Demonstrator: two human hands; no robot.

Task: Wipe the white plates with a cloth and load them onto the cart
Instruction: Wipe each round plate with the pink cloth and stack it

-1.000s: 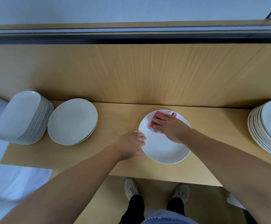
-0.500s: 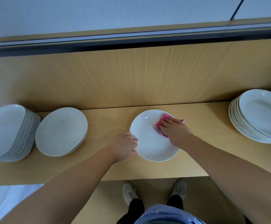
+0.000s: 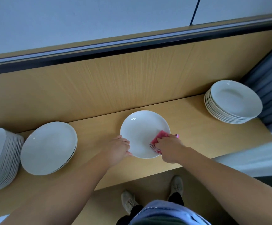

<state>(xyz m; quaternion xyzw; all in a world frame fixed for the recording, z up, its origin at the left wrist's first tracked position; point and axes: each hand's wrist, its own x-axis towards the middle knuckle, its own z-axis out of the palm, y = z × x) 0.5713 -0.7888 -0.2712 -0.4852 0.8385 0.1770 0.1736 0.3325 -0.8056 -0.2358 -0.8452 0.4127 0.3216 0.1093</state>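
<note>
Both hands met at one white plate (image 3: 141, 130), which lay flat on the bench (image 3: 196, 127) straight ahead, between them. The left hand (image 3: 119, 148) curled over its left rim, thumb at the near edge, steadying it. The right hand (image 3: 169, 148) bunched a pink cloth (image 3: 158, 139) under bent fingers against the near-right edge. Being round, the white plate offered no long axis. The left hand, already on the rim, looked best placed to lift it. No cart showed.
</note>
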